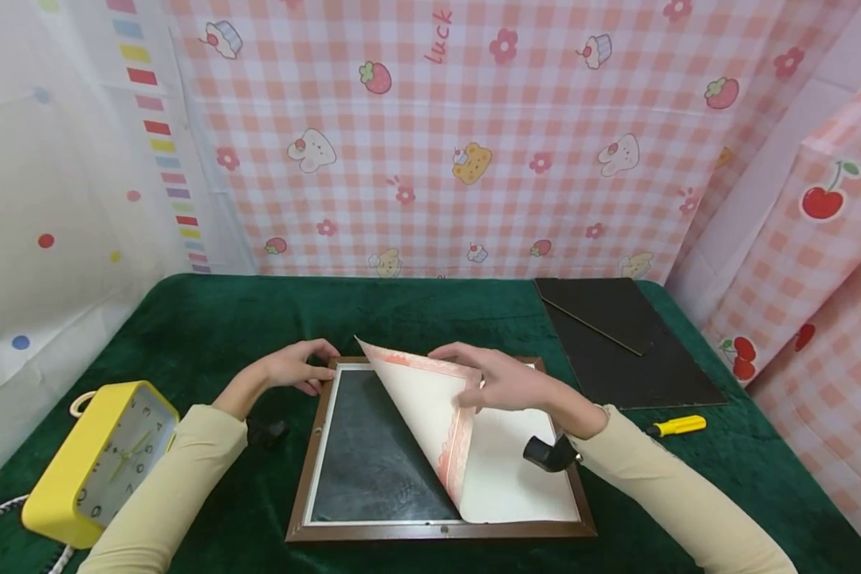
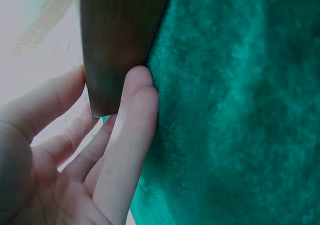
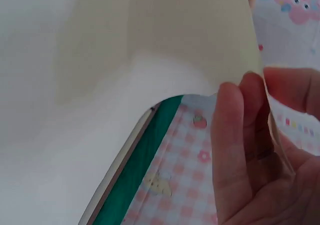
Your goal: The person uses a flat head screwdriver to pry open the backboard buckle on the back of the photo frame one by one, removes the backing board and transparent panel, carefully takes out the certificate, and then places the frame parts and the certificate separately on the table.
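Observation:
A brown picture frame point(image 1: 402, 532) lies on the green cloth, with a dark, smooth panel point(image 1: 376, 458) showing inside its left part. A cream paper sheet with a pink patterned border point(image 1: 419, 399) is bent up and over from the frame, its white part lying across the right side. My right hand point(image 1: 505, 379) pinches the sheet's edge between thumb and fingers point(image 3: 230, 130). At the frame's far left corner, my left hand point(image 1: 292, 368) grips the wood, thumb on one side and fingers point(image 2: 140, 110) on the other.
A black backing board point(image 1: 617, 359) with a narrow stand leg lies at the right rear. Closer in is a screwdriver with a yellow handle point(image 1: 682, 425). A yellow clock point(image 1: 64, 470) stands at the left, beside the left forearm. Patterned curtains point(image 1: 416, 215) hang behind the table.

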Available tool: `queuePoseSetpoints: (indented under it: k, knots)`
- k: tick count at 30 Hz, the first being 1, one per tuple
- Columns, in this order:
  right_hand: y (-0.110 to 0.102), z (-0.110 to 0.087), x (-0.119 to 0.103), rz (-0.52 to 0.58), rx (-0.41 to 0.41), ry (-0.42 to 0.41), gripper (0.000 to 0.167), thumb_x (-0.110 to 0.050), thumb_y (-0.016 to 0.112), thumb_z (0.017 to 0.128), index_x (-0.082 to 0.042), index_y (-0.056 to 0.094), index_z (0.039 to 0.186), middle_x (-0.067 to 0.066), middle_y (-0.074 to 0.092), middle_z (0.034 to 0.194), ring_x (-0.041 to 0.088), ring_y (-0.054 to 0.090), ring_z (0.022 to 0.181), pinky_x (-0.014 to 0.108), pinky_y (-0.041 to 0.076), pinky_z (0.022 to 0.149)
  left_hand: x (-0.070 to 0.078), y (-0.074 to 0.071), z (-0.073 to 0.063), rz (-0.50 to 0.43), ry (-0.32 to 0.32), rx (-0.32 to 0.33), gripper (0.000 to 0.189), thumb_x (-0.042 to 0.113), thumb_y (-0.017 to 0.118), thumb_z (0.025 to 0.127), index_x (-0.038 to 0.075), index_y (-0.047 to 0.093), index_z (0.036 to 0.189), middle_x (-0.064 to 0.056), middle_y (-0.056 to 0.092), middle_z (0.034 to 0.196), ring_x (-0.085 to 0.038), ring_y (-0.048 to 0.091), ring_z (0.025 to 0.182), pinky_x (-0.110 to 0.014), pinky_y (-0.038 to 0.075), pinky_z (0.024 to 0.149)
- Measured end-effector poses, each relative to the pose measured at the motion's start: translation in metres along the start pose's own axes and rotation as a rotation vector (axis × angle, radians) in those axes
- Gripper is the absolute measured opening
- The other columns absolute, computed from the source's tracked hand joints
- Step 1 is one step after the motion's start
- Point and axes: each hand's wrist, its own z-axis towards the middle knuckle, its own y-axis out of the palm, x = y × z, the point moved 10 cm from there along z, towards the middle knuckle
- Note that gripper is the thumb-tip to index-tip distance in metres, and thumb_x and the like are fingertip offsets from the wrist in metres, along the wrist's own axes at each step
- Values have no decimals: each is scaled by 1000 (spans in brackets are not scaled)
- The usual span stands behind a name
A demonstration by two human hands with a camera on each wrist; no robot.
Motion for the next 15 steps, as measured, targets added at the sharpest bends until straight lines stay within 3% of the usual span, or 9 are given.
queuePoseSetpoints:
  k: [2,7,15]
  knots:
    - [-11,-7,7,62,29,24,54,-5,59,83,-10,35,132,11,49,110,20,56,80,35,49,62,0,0,0,-7,4,-6,39,11,56,87,-6,40,117,-22,39,112,-22,57,70,-35,50,63]
    - [-34,-28,34,145,87,77,54,-7,59,84,-8,32,132,15,52,97,26,58,74,40,50,61,2,1,-1,-14,19,-12,39,11,56,87,-8,39,117,-23,38,111,-23,56,69,-36,50,63]
    - [-72,-84,80,212,229,118,56,-7,57,86,0,27,132,20,54,87,29,58,68,43,50,60,0,0,0,4,-2,2,39,13,57,87,-5,40,117,-21,38,112,-23,56,70,-35,50,64]
